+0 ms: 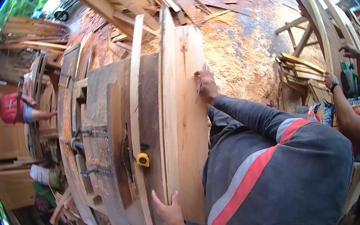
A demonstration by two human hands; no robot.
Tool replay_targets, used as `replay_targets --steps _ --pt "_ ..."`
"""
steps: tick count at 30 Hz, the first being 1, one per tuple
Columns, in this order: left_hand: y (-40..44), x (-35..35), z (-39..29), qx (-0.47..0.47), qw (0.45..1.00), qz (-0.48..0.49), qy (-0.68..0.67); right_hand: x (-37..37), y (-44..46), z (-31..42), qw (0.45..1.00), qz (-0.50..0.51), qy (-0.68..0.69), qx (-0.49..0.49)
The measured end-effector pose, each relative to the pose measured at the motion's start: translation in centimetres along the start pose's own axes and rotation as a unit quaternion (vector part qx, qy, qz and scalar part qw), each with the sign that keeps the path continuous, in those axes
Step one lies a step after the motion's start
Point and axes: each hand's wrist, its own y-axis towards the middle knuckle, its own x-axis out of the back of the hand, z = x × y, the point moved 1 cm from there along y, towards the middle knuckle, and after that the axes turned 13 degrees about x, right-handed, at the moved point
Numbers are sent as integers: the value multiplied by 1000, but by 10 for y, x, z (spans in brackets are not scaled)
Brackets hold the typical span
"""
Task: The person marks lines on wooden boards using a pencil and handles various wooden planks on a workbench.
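Note:
My right hand [207,86] is closed around a slim grey pencil-like stick [198,93], resting at the near edge of a wide pale wooden board [192,111]. My left hand [170,210] lies at the other end of the boards, fingers and thumb spread, over a narrower plank [170,109] set along the wide one. Beyond that plank, a yellow tape measure [142,159] sits by a long thin wood strip [137,91] on the dark worktable [146,80]. A toothed saw blade [125,153] stands up through the table beside a brown wood piece [119,142].
Clamps [92,132] and a sawdust-covered beam [68,126] line the table's far side. Someone in a red shirt [10,108] is beyond it. At right, another person's hand [331,80] touches upright planks [320,28] near a green power tool [349,78]. Wood shavings [236,56] cover the ground.

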Motion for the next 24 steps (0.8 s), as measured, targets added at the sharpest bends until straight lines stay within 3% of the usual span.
replay_targets --steps 2,6,9,12,15,16,20,24 --pt "19 -1 -16 -37 999 9 21 13 2 0 999 34 19 19" --pt "46 -6 -89 -106 994 27 33 38 21 -21 999 8 37 7" --pt "63 -23 -146 -150 988 35 28 53 64 -46 997 -35 64 30" --pt "71 -55 -201 -165 985 48 26 52 126 -58 988 -6 140 59" --pt "89 -100 -209 -77 995 -3 69 25 181 -77 965 84 238 66" --pt "90 -111 -212 -77 981 -108 139 14 193 -87 957 114 266 31" --pt "88 -117 -215 -73 970 -158 170 -11 236 -117 933 224 280 38" --pt "88 -118 -216 -51 971 -154 177 -24 245 -128 931 225 283 50"
